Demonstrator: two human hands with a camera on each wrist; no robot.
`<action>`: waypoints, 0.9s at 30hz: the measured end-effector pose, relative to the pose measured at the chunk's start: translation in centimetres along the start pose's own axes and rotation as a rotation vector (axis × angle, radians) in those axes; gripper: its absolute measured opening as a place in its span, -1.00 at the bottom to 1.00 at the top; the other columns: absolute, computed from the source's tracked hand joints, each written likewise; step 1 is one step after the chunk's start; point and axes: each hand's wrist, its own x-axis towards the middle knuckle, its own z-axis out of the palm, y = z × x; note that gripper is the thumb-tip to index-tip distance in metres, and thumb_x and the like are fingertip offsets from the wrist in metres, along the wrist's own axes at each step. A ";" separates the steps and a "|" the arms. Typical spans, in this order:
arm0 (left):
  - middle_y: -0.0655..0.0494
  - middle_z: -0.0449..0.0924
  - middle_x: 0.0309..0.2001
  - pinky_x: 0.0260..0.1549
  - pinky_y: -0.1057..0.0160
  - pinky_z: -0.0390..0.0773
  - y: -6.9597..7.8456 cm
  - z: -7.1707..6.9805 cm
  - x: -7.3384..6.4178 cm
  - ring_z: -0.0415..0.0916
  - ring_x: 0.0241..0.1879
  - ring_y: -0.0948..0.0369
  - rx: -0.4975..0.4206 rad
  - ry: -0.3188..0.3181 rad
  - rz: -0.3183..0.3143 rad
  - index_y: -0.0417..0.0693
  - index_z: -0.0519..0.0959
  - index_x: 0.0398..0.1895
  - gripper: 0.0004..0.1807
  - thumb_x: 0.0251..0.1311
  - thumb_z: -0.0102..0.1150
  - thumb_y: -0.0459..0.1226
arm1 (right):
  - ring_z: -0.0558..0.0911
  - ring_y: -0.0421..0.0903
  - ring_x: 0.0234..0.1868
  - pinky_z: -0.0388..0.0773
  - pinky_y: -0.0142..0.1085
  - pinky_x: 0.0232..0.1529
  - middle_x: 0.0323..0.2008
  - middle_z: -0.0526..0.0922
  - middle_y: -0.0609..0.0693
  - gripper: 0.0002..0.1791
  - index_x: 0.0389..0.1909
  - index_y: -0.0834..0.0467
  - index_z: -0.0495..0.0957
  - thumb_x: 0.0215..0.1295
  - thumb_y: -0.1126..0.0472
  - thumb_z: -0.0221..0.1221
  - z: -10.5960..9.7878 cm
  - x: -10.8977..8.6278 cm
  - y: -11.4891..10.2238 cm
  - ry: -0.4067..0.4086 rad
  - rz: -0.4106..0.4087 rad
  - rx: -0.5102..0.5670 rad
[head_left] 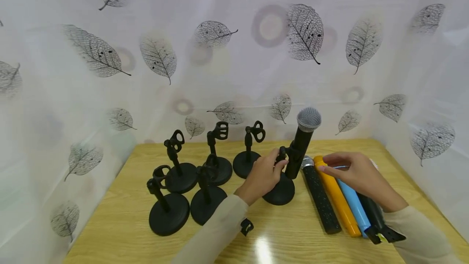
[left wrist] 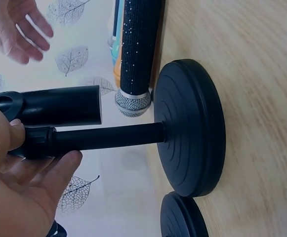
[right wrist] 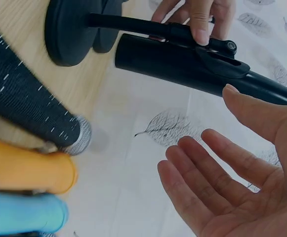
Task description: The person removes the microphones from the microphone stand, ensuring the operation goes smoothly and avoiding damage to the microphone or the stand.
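Note:
My left hand [head_left: 261, 176] grips a black desk microphone stand [left wrist: 190, 128] near the joint at the top of its post, thumb on one side and fingers on the other. A black microphone [head_left: 302, 146] with a silver mesh head sits tilted in that stand's clip, head up. My right hand [right wrist: 242, 182] holds nothing, its fingers spread and slightly bent beside the clipped microphone in the right wrist view. In the head view it overlaps an orange microphone [head_left: 338, 199]. Left of that one lies a black speckled microphone [head_left: 320, 199].
A blue microphone [head_left: 355, 207] and another black one [head_left: 371, 211] lie in the same row at the right. Several stands with clips, such as the front-left stand [head_left: 170, 215], occupy the left of the wooden table [head_left: 121, 215]. A leaf-print curtain [head_left: 234, 72] hangs behind.

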 end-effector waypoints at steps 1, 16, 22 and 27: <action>0.16 0.39 -0.54 -0.67 0.43 0.32 0.0 -0.1 -0.2 0.31 -0.66 0.32 -0.001 -0.005 -0.001 -0.02 0.41 -0.15 -0.82 0.56 -0.03 -0.12 | 0.73 0.13 -0.09 0.72 -0.09 -0.17 -0.04 0.72 0.23 -0.50 0.04 0.30 0.67 0.33 -0.05 0.35 0.1 0.1 -0.2 0.002 -0.002 0.012; 0.11 0.59 -0.44 -0.56 0.47 0.42 0.0 -1.1 -2.7 0.44 -0.54 0.43 0.012 0.005 0.042 -0.06 0.46 -0.07 -0.84 0.55 -0.01 -0.16 | 0.69 0.06 0.05 0.69 -0.15 -0.01 0.07 0.70 0.10 -0.52 0.16 0.20 0.63 0.34 0.02 0.36 1.5 1.1 -3.6 -0.024 -0.062 0.239; 0.21 0.32 -0.58 -0.68 0.46 0.28 0.1 -1.7 -3.8 0.25 -0.67 0.39 0.004 -0.015 0.008 -0.04 0.42 -0.10 -0.84 0.54 0.00 -0.14 | 0.69 0.03 0.05 0.66 -0.16 0.04 0.06 0.70 0.10 -0.53 0.17 0.20 0.61 0.33 0.06 0.37 2.2 1.4 -5.1 -0.037 -0.062 0.314; 0.22 0.30 -0.58 -0.66 0.47 0.29 0.1 -2.3 -4.6 0.26 -0.66 0.39 0.005 -0.013 0.008 -0.05 0.42 -0.10 -0.84 0.54 0.01 -0.15 | 0.70 0.04 0.03 0.66 -0.17 0.03 0.01 0.72 0.08 -0.56 0.13 0.19 0.63 0.32 0.07 0.38 3.0 1.6 -6.0 -0.031 -0.078 0.324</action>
